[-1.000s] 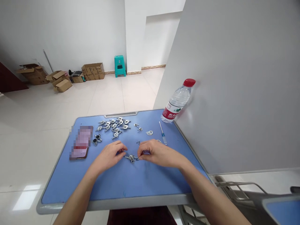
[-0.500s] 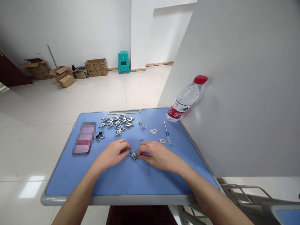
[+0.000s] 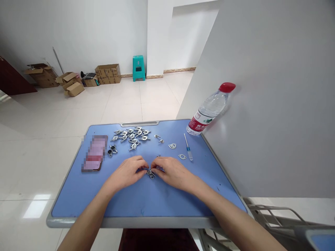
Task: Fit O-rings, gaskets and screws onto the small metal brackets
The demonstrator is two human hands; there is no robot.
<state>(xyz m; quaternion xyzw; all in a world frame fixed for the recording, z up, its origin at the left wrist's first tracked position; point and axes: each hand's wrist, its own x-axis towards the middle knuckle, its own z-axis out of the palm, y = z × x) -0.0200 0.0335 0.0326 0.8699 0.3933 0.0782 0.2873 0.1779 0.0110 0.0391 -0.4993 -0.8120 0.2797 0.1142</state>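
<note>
A small silver metal valve fitting with stubby arms sits low over the blue table, partly covered by my fingertips. My left hand comes in from the left, its thumb and fingers closed on the fitting's side. From the right, my right hand has its fingertips pinched together at the top of the fitting. Whatever small piece may be between those fingers is hidden. Just beyond the right hand lie tiny screws. Flat oval metal plates and a screwdriver with a clear-blue handle are farther right.
Several similar metal fittings are clustered at the table's far side. Two fittings with black inserts lie beside a phone on the left. A water bottle stands back right by a grey panel. Two small levers lie behind.
My hands have drawn closer together around the metal fitting. The right fingertips have shifted left onto its top, and the left thumb now touches its side.
</note>
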